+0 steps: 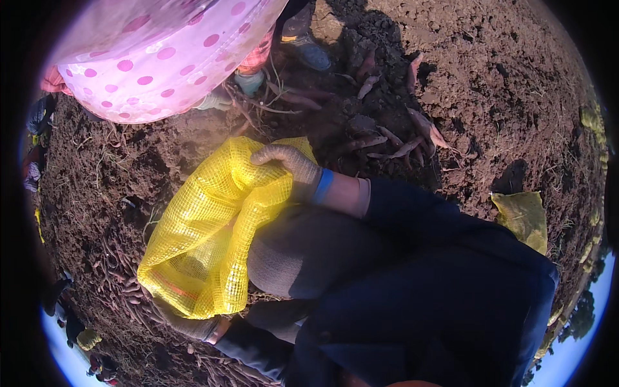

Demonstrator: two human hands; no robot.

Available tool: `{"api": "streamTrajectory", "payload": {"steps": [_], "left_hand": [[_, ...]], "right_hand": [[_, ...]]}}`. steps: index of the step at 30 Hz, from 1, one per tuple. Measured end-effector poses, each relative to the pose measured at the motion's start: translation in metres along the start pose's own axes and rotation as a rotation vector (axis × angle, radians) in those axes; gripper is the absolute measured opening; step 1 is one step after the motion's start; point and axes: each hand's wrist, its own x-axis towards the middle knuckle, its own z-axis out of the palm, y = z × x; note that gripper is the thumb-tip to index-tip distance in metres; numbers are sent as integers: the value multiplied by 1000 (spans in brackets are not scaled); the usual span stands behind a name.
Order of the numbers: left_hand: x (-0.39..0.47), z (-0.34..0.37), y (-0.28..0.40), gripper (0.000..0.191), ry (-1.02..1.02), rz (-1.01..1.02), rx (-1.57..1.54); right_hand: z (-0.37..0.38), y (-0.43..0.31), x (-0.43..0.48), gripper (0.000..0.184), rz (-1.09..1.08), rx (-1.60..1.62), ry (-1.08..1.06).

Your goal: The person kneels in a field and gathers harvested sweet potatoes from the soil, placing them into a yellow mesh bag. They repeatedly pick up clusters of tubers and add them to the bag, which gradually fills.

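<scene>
A yellow mesh sack (203, 227) is spread between my two gloved hands, its mouth partly open. My right hand (290, 167), in a knit glove with a blue cuff, grips the sack's upper rim, the thumb lying over the mesh. Under the lower edge, my left hand (188, 325) holds the rim in a similar glove; its fingers are mostly hidden by the sack. Through the mouth I see only mesh and an orange-red strip. My bent knee (285, 261) is right beside the sack. Beyond my right hand, sweet potatoes (425, 128) lie on dark soil.
A person in a pink polka-dot head covering (145, 77) bends close ahead, one gloved hand (249, 82) near stems and sweet potatoes. Another yellow mesh sack (522, 217) stands at right. Many small sweet potatoes (128, 295) lie at left. Distant people (72, 324) appear at the rim.
</scene>
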Motion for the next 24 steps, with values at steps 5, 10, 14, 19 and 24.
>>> {"api": "streamTrajectory", "payload": {"steps": [5, 10, 14, 19, 24], "left_hand": [[13, -13, -3, 52, 590, 222, 1234], [34, 21, -30, 55, 668, 119, 1119], [53, 37, -45, 49, 789, 135, 727], [60, 38, -46, 49, 879, 133, 690], [56, 37, -47, 47, 813, 125, 670]], "right_hand": [[-49, -65, -26, 60, -46, -477, 32], [-163, -151, -102, 38, -237, -2355, 839], [-227, -136, -107, 41, -526, -2918, 661], [-215, -131, -98, 43, 108, -2885, 673], [-199, -134, -124, 42, 29, -2732, 749]]}}
